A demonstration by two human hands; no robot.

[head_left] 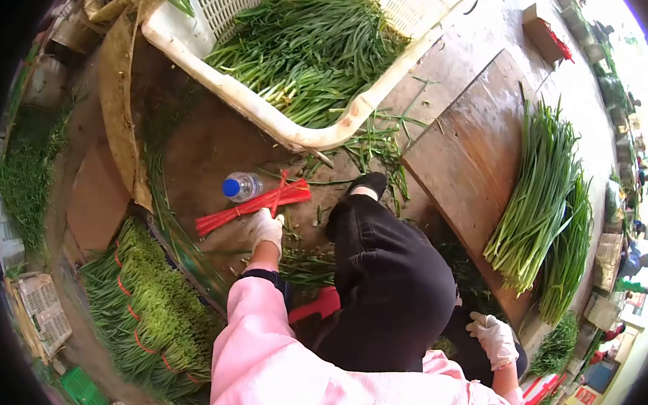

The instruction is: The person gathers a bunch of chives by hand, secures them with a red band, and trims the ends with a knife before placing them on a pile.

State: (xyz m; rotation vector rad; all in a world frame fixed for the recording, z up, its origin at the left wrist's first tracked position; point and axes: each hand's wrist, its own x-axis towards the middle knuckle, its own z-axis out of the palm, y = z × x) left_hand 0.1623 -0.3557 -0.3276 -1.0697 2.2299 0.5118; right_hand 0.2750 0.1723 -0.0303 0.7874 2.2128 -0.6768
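Note:
My left hand (264, 228), in a white glove, reaches down to a bundle of red strips (254, 205) on the ground. Its fingers are closed on one red strip (280, 194) that stands out from the bundle. Just behind the bundle lies a clear plastic bottle (245, 186) with a blue cap. My right hand (495, 338), also gloved in white, is low at the right by my dark-trousered leg. Its fingers are curled, with nothing visible in them. Beyond it, long green leafy stalks (535, 189) lie in bunches on a brown board (477, 152).
A white plastic crate (290, 134) heaped with loose green stalks (322, 50) stands ahead. Bundled greens with red ties (141, 303) are stacked at my left. Scattered leaves (373, 151) litter the ground by my foot. A cardboard box (544, 34) sits far right.

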